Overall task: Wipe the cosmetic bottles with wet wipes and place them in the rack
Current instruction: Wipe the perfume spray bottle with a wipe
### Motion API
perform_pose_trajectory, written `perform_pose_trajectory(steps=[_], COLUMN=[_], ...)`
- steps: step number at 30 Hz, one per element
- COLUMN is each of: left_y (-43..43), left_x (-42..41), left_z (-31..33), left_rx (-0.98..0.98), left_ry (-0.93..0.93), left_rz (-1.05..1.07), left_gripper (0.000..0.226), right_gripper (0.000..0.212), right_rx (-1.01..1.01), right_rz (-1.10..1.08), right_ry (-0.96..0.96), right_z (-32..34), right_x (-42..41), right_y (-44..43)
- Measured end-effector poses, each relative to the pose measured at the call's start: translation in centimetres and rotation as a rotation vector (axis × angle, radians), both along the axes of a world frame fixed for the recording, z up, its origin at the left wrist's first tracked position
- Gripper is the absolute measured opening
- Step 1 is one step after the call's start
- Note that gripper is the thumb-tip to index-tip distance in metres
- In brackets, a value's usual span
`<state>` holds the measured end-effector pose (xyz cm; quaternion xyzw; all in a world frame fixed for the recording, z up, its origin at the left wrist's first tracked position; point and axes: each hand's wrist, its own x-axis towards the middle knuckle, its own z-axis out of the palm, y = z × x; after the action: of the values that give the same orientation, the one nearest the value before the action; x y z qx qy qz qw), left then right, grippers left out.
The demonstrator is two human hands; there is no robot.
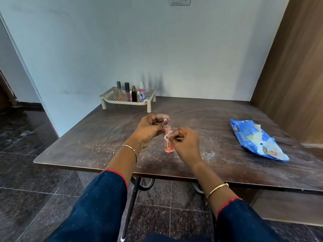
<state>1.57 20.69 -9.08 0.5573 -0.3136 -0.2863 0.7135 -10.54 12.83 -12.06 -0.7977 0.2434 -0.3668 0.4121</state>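
A dark brown wooden table (227, 172), its top scuffed and dusted with whitish marks, is seen pushed against the pale wall and carried on black metal legs (132, 198) over a dark speckled tiled floor (35, 172). At the far left corner a cream perforated plastic rack (122, 101) is stood on short feet. Four items are lined upright in it: a clear tube with a dark cap (119, 90), a pink tube with a black cap (127, 92), a small black bottle with a gold sprayer (134, 96) and a pink-labelled bottle with a clear cap (142, 95). Well apart, near the right edge, a crumpled blue wet-wipe packet (253, 140) is laid flat.
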Motion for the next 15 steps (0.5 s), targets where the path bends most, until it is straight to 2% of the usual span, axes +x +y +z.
perform_pose_trajectory(steps=[6,10,13,15], left_y=[0.6,1.1,1.9,2.3], left_x=[0.5,0.4,0.6,0.7], left_z=[-0.3,0.2,0.3,0.2], left_rx=[0.013,0.026,0.057,0.064], left_ry=[0.003,-0.090,-0.164,-0.164], left_rz=[0.022,0.004,-0.042,-0.075], left_gripper=[0.020,0.018,0.018,0.022], right_gripper=[0.011,0.009,0.015,0.017], right_rx=[-0.190,-0.274,-0.245,-0.129], right_rz=[0.016,0.050,0.052,0.041], right_ry=[0.151,0.272,0.229,0.120], right_z=[-1.5,-1.8,-1.9,-1.7], right_x=[-0.8,-1.4,-1.8,-2.0], right_y=[-0.1,-0.6,-0.9,-0.9])
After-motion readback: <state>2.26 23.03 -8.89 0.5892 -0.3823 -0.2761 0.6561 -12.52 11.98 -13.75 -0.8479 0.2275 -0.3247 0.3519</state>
